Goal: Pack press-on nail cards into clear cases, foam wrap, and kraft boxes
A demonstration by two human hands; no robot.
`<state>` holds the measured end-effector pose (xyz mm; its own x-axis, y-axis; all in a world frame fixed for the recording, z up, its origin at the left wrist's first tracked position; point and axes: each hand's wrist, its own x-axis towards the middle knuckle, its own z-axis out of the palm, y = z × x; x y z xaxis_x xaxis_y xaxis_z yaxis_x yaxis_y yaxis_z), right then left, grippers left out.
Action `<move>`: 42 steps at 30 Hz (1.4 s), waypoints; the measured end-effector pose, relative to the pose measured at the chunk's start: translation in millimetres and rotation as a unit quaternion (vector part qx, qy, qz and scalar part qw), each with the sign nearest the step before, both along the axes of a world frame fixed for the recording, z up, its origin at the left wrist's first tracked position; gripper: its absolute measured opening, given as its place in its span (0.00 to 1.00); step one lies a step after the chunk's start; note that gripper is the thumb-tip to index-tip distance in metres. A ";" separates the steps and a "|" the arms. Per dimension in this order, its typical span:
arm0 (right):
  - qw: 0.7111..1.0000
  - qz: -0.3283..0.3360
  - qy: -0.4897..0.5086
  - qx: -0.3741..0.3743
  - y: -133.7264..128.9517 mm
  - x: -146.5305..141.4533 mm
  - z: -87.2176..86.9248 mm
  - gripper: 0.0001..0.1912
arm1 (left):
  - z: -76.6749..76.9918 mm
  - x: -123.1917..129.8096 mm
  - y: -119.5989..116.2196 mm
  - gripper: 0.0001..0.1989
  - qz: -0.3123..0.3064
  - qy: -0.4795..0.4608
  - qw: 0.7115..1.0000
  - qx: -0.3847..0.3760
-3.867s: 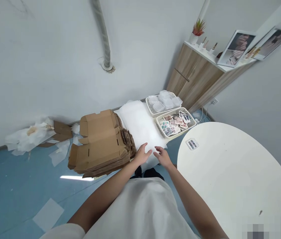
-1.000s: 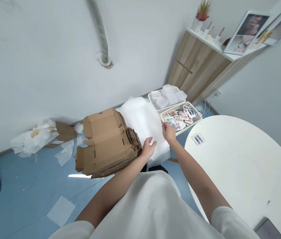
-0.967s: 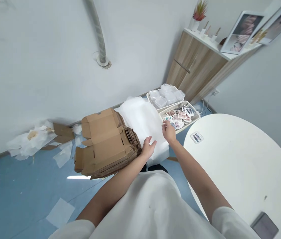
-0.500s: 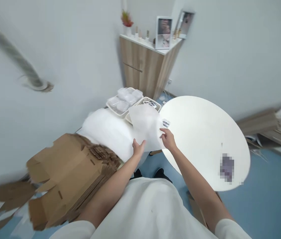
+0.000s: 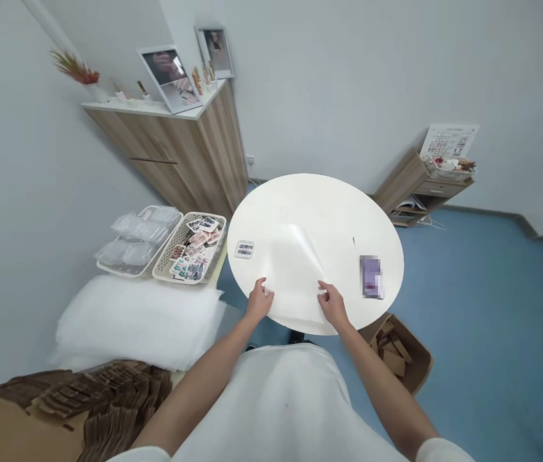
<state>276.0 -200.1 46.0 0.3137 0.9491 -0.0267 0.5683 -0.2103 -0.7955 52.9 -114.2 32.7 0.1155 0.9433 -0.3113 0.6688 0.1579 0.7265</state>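
Over the round white table [image 5: 309,192], a thin white packing sheet [image 5: 293,276] is spread between my two hands, its right side curling up. My left hand [image 5: 260,300] pinches the sheet's near left edge. On the right edge, my right hand [image 5: 333,304] grips it between thumb and fingers. Left of the sheet lies a small clear pack of dark press-on nails [image 5: 245,249]. A purple item [image 5: 371,277], blurred by pixels, rests near the table's right side.
To the left stand a basket of nail packs [image 5: 225,224] and a basket of clear plastic boxes [image 5: 143,234]. Closer in are stacked white sheets [image 5: 141,321] and flattened cardboard boxes [image 5: 122,404]. An open carton [image 5: 420,378] sits on the floor at right.
Both hands have carried the white sheet from the stack at left to above the round table. The view has turned to the right.
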 end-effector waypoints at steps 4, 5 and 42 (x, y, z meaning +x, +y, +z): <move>0.999 -0.014 -0.019 -0.041 -7.0 23.8 -23.5 0.23 | -3.1 28.9 0.2 0.25 -0.057 0.074 0.995 -0.031; 0.998 -0.017 -0.029 -0.059 -6.4 28.1 -27.9 0.23 | -4.5 34.6 1.1 0.25 -0.063 0.091 0.993 -0.036; 0.957 0.001 -0.252 -0.145 32.7 -31.7 -15.6 0.24 | -13.7 19.3 39.6 0.30 -0.279 0.064 0.952 0.106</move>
<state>244.3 -167.4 30.5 0.3549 0.9252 -0.1345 0.8647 -0.3795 -0.3290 72.2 -74.6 18.9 0.5915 0.7888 -0.1671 0.6913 -0.3894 0.6087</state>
